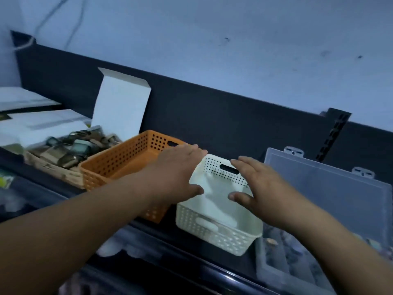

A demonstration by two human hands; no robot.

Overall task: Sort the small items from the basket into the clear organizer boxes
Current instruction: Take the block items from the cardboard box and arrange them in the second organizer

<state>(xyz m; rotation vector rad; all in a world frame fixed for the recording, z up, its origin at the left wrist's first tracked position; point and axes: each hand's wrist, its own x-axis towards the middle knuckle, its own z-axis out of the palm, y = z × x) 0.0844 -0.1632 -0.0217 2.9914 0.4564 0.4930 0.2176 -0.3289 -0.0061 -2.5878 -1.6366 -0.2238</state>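
Two hands reach out spread-fingered, the left hand [178,169] and right hand [257,188] flanking the white basket [212,233], holding nothing.

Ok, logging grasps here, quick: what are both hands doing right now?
Left hand: open, fingers spread at the white basket, holding nothing.
Right hand: open, at the same basket, holding nothing.

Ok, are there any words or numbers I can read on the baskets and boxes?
No text here can be read.
The orange basket, the white basket and the clear organizer box show no writing.
The white cartons on the left bear dark marks, too blurred to read.
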